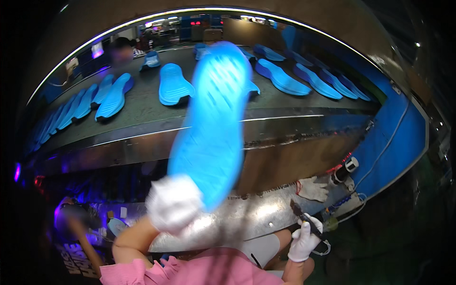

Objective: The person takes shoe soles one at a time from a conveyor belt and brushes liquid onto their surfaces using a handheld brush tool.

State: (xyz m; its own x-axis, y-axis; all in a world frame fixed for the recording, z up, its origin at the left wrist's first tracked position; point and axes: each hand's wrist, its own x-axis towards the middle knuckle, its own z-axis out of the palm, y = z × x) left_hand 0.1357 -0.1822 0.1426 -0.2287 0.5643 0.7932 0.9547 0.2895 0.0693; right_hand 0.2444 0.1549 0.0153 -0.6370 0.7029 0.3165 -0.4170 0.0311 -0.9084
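Observation:
A bright blue shoe sole is held up in front of me, smeared by motion. My left hand, in a white glove, grips its lower left end; the fingers are blurred. Low on the right, my right hand, also gloved in white, is closed around the dark handle of a brush-like tool. The tool's head points up and left, above the metal bench. A gap separates the tool from the sole.
Several blue soles lie on the dark conveyor belt beyond the bench. An empty white glove rests at the bench's right end, near a black-and-white cylinder. A co-worker's arm shows at the left.

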